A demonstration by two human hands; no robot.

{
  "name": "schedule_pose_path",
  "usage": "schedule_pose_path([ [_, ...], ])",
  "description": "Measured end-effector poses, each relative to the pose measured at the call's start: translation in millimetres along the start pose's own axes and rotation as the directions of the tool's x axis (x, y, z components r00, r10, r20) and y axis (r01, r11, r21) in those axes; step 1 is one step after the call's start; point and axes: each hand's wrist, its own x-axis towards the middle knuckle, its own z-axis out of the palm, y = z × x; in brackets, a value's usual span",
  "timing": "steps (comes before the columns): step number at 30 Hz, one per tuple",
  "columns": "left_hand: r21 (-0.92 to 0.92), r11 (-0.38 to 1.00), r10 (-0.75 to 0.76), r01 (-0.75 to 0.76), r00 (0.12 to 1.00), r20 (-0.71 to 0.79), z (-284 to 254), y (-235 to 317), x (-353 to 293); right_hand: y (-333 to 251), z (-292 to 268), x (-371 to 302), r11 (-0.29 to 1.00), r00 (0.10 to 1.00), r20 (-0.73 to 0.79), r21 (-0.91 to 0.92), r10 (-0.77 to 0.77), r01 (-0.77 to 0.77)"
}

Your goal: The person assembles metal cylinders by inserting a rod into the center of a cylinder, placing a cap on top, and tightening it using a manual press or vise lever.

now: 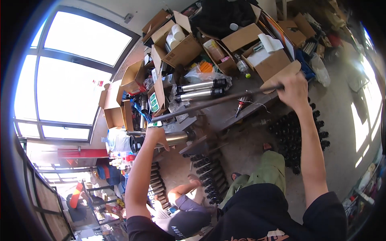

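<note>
My right hand [294, 90] is closed around one end of a long dark rod [217, 100], which slants across the bench down to the left. The rod's far tip lies just above my left hand [156, 136]. That hand is at a silver metal tube [177, 138] with black ends, its thumb over the near side; the other fingers are mostly hidden, and it seems to grip the tube. Two more silver tubes with black ends [201, 94] lie side by side on the bench. A red-handled tool [241, 103] with a thin wire rests near the bench's front edge.
Open cardboard boxes [183, 50] crowd the back of the bench [229, 114]. Several black-ended cylinders stand in a cluster [287, 134] on the floor at right, others in rows [205, 172] below the bench. Another person [183, 215] sits at lower left.
</note>
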Motion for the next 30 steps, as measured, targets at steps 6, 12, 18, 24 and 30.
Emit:
schedule_pose_path([
  [6,-0.631,0.761,-0.333,0.15,0.925,-0.182,137.9,45.3,-74.9,-11.1,82.9,-234.4,0.894,0.77,0.535,0.057,0.348,-0.444],
  [12,-0.47,-0.878,0.157,0.096,0.983,-0.091,213.1,104.8,-98.4,-88.8,154.0,-259.7,0.781,0.536,0.67,-0.106,0.514,-0.616],
  [18,0.171,-0.943,0.107,0.287,0.744,-0.66,189.0,153.3,-100.2,-109.8,249.7,-245.7,0.733,0.521,0.681,-0.035,0.515,-0.679],
  [24,0.203,-0.949,0.032,0.24,0.716,-0.697,157.9,143.0,-98.5,-88.9,301.5,-255.3,0.624,0.543,0.69,0.167,0.479,-0.763],
  [30,0.006,-0.99,-0.123,-0.143,0.828,-0.547,147.2,115.4,-127.5,-89.7,258.4,-264.0,0.768,0.62,0.661,0.102,0.423,-0.633],
])
